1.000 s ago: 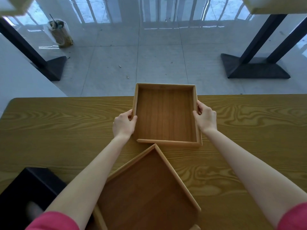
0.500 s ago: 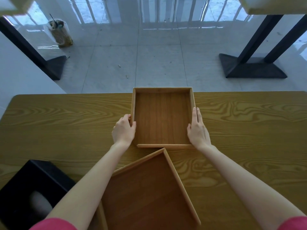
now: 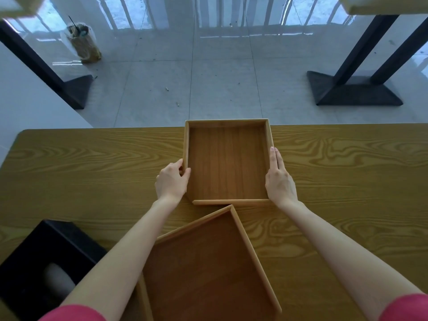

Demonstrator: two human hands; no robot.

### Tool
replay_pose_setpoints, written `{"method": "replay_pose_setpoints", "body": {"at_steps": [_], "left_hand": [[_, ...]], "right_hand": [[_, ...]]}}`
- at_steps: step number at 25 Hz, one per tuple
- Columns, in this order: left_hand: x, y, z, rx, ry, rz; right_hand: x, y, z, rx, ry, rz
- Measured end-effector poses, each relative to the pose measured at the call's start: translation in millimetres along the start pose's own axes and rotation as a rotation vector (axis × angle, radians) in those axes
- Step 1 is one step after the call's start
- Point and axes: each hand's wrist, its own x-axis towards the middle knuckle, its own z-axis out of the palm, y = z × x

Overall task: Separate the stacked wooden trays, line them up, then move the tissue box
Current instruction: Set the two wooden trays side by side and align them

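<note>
Surface: wooden table (image 3: 335, 181), yellow-brown with bold wavy grain; far edge and rounded far-left corner in view.

Far tray (image 3: 228, 163): square, reddish-brown floor, pale raised rim. Sits flat at the middle of the far edge, square to it, its far rim at or just over that edge.

Near tray (image 3: 208, 269): same make, turned at an angle by the near edge; its far corner lies just short of the far tray's near rim, and whether they touch cannot be told.

Tissue box (image 3: 44, 258): black, pale tissue in its top slot, at the near-left corner.

Left hand (image 3: 171, 181): curled on the far tray's left rim, thumb inside, fingers outside.

Right hand (image 3: 279, 179): flat against the right rim, fingers straight and pressed together.

Sleeves: pink.

Room: glossy pale tiled floor (image 3: 220, 72) with scattered specks; black table legs on flat bases at left and right; a lined waste bin (image 3: 81, 42) at far left.
</note>
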Motion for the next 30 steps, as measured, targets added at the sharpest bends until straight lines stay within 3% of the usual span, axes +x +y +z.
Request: {"method": "replay_pose_setpoints", "body": {"at_steps": [9, 15, 21, 27, 30], "left_hand": [[-19, -12, -21, 0.058, -0.281, 0.030], [-86, -49, -28, 0.063, -0.366, 0.067], [-131, -63, -29, 0.143, -0.230, 0.165], [-148, -69, -15, 0.132, -0.248, 0.226], [-164, -78, -14, 0.177, -0.178, 0.208]], "right_hand": [[-41, -10, -15, -0.058, -0.075, -0.031], [-120, -30, -14, 0.134, -0.035, -0.106], [-175, -31, -5, 0.102, -0.148, -0.059], [-207, -21, -1, 0.116, -0.091, 0.050], [-221, -17, -1, 0.140, -0.067, 0.102]]}}
